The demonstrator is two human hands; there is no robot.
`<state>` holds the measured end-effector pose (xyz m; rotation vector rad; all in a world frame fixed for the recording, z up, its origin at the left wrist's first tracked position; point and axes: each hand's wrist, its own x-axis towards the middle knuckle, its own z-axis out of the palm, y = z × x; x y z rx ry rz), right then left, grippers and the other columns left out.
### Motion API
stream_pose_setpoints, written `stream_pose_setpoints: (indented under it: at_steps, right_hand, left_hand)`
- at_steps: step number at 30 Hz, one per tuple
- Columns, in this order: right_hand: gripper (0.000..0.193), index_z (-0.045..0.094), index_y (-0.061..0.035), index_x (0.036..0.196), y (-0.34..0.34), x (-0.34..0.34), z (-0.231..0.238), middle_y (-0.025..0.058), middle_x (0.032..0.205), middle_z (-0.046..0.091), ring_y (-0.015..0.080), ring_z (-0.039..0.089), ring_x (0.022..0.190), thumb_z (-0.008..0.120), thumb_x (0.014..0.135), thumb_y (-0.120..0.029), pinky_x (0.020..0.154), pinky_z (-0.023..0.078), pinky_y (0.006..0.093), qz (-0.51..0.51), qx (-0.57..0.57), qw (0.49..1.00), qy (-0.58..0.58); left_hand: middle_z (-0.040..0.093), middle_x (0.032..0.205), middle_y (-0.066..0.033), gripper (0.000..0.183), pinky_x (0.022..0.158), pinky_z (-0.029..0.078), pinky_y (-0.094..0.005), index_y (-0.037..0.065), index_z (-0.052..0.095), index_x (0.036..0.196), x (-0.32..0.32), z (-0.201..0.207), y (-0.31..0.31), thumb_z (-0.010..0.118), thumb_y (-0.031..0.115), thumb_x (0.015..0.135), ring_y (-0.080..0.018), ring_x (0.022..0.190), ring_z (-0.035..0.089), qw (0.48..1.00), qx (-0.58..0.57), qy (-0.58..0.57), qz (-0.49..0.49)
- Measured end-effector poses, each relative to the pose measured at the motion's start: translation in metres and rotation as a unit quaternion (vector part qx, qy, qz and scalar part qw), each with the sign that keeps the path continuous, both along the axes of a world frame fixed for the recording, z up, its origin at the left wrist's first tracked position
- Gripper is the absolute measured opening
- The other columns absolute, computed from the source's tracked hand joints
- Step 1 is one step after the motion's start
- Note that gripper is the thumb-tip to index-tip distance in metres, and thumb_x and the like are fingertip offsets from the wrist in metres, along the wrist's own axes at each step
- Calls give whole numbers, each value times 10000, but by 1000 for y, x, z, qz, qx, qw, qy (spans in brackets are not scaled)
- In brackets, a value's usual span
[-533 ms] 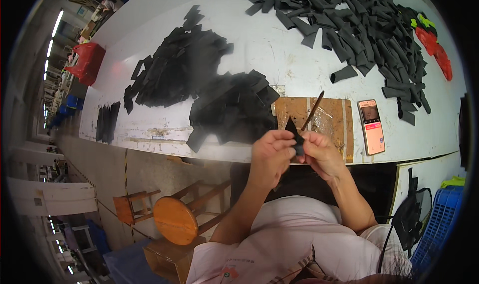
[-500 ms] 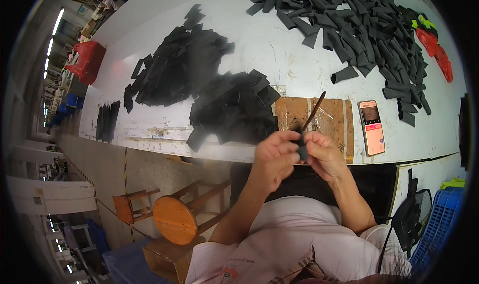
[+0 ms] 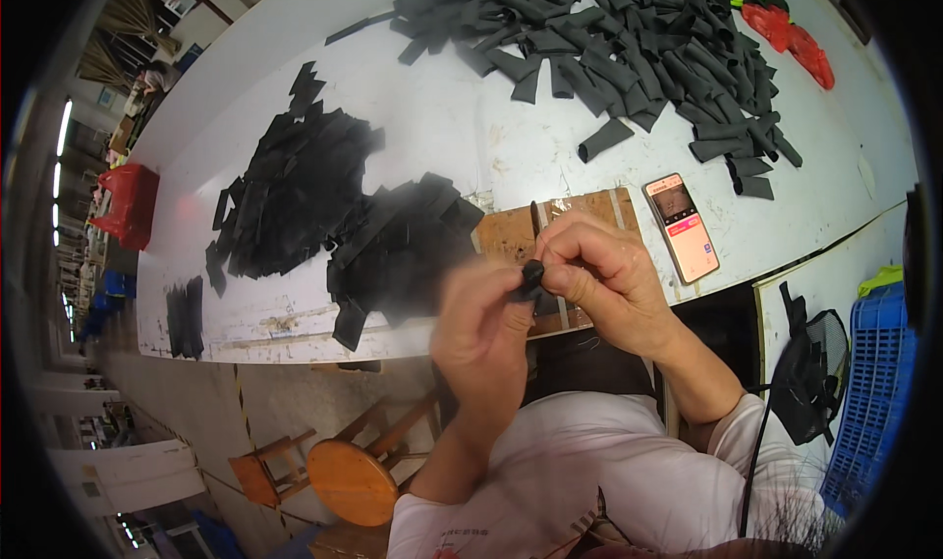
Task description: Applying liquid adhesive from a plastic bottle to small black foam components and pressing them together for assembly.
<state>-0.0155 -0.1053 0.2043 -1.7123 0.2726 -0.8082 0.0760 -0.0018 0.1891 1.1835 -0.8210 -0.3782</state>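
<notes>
Both hands are on one small black piece, held up over the near edge of the white table: the left hand, blurred along its outer side, grips it between thumb and fingers, and the right hand pinches it from the other side. The piece looks bunched or folded at the fingertips, so it seems only part-worked, though its exact shape is too covered to tell. Just beyond the right hand's fingers a dark stick stands above a brown board (its lower end is hidden, so whether it touches the piece cannot be told). Going by how things lie, what appears done is the large heap of dark tubes at the far right of the table, with one loose tube lying a little apart on its near side. What appears left is on the other side: a near heap of flat strips close to the left hand, a farther heap of flat strips behind it, and a small row of strips at the table's left end. Judged by eye, much is finished, yet plenty of flat strips remain. A phone lies lit beside the board, untouched.
</notes>
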Motion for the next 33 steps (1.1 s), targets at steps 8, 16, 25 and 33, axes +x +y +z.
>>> stream_pose_setpoints:
  at_steps: [8, 16, 25, 33]
  right_hand:
    - [181, 485, -38, 716, -27, 9, 41, -41, 673, 458, 33, 390, 612, 550, 820, -171, 538, 323, 179, 84, 147, 983, 68]
    - [202, 542, -57, 702, -58, 27, -21, -57, 554, 428, 24, 340, 479, 553, 819, -222, 413, 248, 178, 158, 362, 911, 116]
    - [186, 550, -41, 750, -64, 20, -58, -3, 656, 508, 67, 441, 574, 544, 821, -213, 497, 337, 187, 172, 307, 925, 145]
    - [196, 563, -19, 794, -39, 13, -12, 78, 664, 531, 211, 554, 655, 607, 743, -203, 581, 433, 285, -99, -280, 954, 52]
  left_hand:
    - [565, 765, -104, 194, 423, 338, -155, -14, 460, 971, 32, 43, -22, 512, -15, 784, -50, 496, 450, 900, -76, 341, -259]
    - [586, 776, -90, 366, 300, 195, -155, -41, 378, 1212, 53, -12, -41, 337, 120, 885, -7, 313, 241, 720, -75, 600, -341]
    - [549, 830, -69, 364, 592, 429, -195, -2, 470, 1123, 39, -22, -46, 556, 60, 774, -132, 705, 529, 977, 100, -186, 10]
    - [577, 960, -168, 160, 788, 441, -302, -45, 552, 940, 36, -8, -40, 545, 48, 810, -210, 875, 559, 978, -89, 143, -123]
